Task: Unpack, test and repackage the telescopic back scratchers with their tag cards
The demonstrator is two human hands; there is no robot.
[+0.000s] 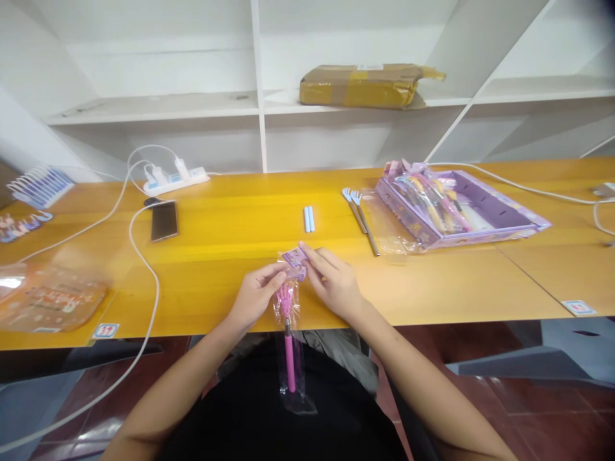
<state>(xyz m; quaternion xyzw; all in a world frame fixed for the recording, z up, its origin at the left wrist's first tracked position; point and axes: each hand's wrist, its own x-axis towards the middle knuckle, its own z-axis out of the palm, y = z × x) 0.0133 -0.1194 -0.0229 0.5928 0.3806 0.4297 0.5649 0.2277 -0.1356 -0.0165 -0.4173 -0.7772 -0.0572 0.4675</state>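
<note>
A pink back scratcher (289, 358) with a hand-shaped head hangs over the table's front edge inside a clear plastic bag (298, 402). At the top of the bag is a purple printed card (295, 257). My left hand (257, 294) pinches the bag's top just below the card. With thumb and fingers closed, my right hand (336, 282) grips the card's right side. Beyond my hands lie two light blue sticks (309, 219), side by side. To their right are two scratchers with blue claw heads and metal rods (361, 219).
A purple open box (500, 237) on the right holds several bagged scratchers (439, 198). On the left are a phone (164, 221), a white power strip (177, 182), loose cables and a plastic package (57, 298). Shelves behind hold a taped carton (358, 86).
</note>
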